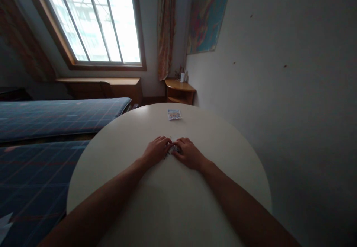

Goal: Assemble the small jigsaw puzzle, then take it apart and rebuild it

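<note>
A small heap of little light and dark pieces (173,149) lies near the middle of the round white table (173,198); they are too small to make out exactly. My left hand (157,149) rests on the table at the heap's left side, its fingers curled over the pieces. From the right, my right hand (188,152) curves around the same heap, thumb toward me and fingers beyond it. The fingertips of both hands nearly meet above the pieces and partly hide them. A few loose bits show by the left fingers. Farther back lies a small printed picture card (174,114).
A bare wall (279,102) stands close along the table's right side. Beds with blue plaid covers (41,169) reach toward its left edge. Behind are a wooden corner shelf (180,86), a long desk (103,81) and a bright window (97,20).
</note>
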`<action>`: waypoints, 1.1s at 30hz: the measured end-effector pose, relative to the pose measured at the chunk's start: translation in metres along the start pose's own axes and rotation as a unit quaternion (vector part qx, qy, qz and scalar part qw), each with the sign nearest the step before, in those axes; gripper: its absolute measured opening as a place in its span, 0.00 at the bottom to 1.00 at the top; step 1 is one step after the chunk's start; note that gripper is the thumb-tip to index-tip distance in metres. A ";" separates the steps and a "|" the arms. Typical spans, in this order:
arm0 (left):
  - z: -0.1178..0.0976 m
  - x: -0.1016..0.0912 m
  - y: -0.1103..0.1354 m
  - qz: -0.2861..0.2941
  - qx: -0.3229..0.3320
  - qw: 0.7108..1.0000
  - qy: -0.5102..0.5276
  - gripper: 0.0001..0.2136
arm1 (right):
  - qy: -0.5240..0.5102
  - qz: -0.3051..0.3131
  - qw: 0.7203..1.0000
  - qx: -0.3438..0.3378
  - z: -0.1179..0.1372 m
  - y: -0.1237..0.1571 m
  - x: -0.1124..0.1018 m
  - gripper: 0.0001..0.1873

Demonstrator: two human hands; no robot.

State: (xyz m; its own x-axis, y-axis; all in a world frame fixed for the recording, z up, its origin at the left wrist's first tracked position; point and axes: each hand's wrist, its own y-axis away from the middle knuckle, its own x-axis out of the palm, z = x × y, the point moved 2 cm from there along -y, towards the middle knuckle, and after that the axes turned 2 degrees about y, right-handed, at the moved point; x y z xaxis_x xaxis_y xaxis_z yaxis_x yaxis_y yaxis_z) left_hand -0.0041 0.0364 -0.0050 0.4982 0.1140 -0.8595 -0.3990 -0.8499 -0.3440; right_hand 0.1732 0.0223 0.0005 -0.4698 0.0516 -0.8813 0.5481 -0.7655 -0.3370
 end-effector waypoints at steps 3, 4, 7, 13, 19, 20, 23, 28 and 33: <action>-0.001 -0.001 0.000 0.002 -0.009 1.000 0.004 0.10 | -0.007 -0.008 1.000 0.003 -0.002 -0.001 0.001 0.14; -0.001 -0.001 0.000 0.002 -0.011 1.000 0.007 0.10 | -0.022 -0.013 1.000 0.003 -0.003 -0.001 0.001 0.12; 0.000 -0.001 -0.001 -0.007 -0.021 0.999 0.023 0.10 | -0.080 -0.035 0.996 0.018 -0.008 -0.001 0.002 0.08; 0.001 -0.008 -0.003 -0.067 -0.050 0.994 0.077 0.13 | -0.171 -0.095 0.977 0.084 -0.021 -0.002 0.000 0.11; 0.002 -0.014 0.001 -0.113 -0.086 0.979 0.145 0.18 | -0.248 -0.099 0.958 0.102 -0.025 -0.001 -0.003 0.15; 0.002 -0.015 0.001 -0.109 -0.085 0.977 0.161 0.17 | -0.246 -0.093 0.959 0.104 -0.026 -0.001 -0.005 0.16; 0.003 -0.020 0.003 -0.084 -0.065 0.981 0.161 0.17 | -0.217 -0.056 0.969 0.108 -0.030 0.004 -0.011 0.18; 0.012 -0.041 0.009 0.007 -0.043 0.998 0.042 0.13 | -0.068 0.073 0.991 0.090 -0.038 0.022 -0.022 0.42; 0.023 -0.056 0.020 0.133 -0.032 0.991 0.002 0.16 | 0.009 0.158 0.980 0.120 -0.032 0.029 -0.015 0.59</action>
State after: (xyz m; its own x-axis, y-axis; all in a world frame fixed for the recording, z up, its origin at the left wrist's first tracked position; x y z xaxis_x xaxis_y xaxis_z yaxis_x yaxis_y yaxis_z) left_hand -0.0575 0.0255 0.0272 0.3853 -0.1203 -0.9149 -0.4667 -0.8807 -0.0807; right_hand 0.2182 0.0203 -0.0069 -0.2889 -0.2024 -0.9357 0.4843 -0.8740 0.0395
